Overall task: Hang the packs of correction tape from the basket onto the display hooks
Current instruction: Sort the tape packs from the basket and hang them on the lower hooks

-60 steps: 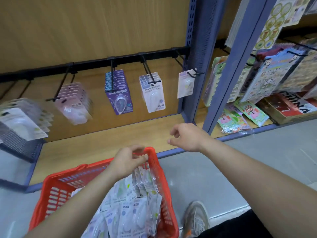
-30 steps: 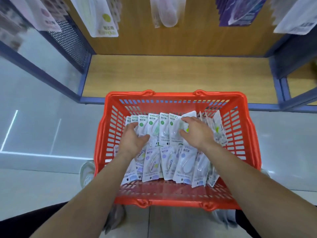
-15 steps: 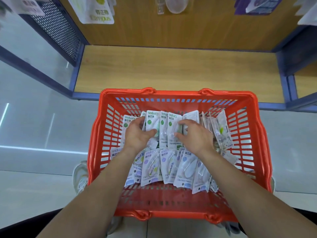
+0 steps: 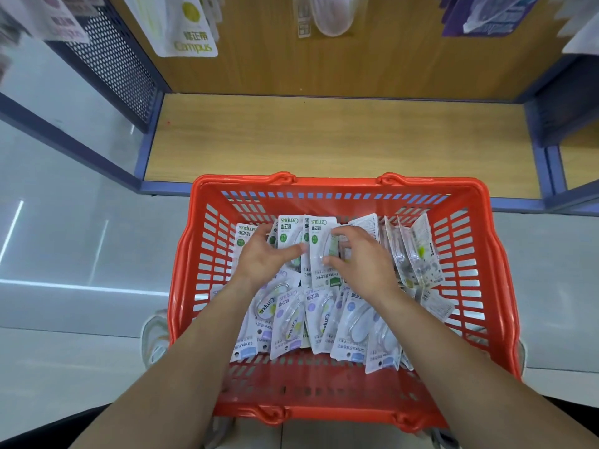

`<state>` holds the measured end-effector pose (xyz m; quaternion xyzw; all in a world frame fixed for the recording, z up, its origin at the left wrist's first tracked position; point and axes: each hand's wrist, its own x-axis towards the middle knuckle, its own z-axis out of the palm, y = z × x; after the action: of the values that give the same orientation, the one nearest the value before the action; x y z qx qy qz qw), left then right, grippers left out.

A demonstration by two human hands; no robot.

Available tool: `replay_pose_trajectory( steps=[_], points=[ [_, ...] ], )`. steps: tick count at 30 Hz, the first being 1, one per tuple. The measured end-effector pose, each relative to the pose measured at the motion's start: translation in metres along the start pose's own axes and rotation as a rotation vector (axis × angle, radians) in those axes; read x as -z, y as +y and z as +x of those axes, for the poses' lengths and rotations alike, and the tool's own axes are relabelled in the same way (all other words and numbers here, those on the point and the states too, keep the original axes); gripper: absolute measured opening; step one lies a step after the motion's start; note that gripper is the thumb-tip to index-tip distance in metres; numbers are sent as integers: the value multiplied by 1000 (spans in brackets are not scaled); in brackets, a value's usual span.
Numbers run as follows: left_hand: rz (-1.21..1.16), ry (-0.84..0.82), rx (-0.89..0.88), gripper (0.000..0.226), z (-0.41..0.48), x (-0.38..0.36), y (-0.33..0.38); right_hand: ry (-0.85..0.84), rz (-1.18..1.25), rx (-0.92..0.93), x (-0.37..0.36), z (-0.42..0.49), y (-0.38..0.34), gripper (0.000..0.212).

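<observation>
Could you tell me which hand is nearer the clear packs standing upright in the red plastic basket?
Right: the right hand is just left of the clear upright packs; the left hand is farther left.

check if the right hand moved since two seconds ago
Yes. The right hand was outside the red basket, past its far right corner; now it is down inside it, pinching a green-label pack.

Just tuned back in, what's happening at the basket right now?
A person has both hands down in the red basket in front of the wooden shelf. The right hand pinches a green-labelled pack of correction tape; the left hand lies on the packs beside it, grip unclear. No pack is out of the basket yet. Other packs hang above the shelf.
</observation>
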<state>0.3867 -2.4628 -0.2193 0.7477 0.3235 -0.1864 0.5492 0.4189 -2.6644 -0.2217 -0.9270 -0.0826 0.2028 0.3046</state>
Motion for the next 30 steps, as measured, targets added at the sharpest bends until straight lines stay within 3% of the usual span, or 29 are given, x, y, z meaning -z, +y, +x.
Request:
replay_pose_trajectory(
  steps=[5,15,16,19,24,30],
  points=[
    [56,-31,-22,90,-2,-10,3,-67,343,-139,-2,4,1,73],
    [-90,48,-75,74,-7,-4,0,-217,527,-256,-6,8,-5,120],
    [-113,48,-76,73,-10,-2,-1,-227,546,-260,-4,7,-8,116],
    [-191,46,-84,65,-17,6,1,-190,678,-239,0,5,-16,77],
    [-180,82,-123,68,-35,17,20,-115,739,-220,13,-9,-30,76],
    [-97,124,-191,54,-72,34,61,-27,628,-207,51,-27,-44,51]
  ],
)
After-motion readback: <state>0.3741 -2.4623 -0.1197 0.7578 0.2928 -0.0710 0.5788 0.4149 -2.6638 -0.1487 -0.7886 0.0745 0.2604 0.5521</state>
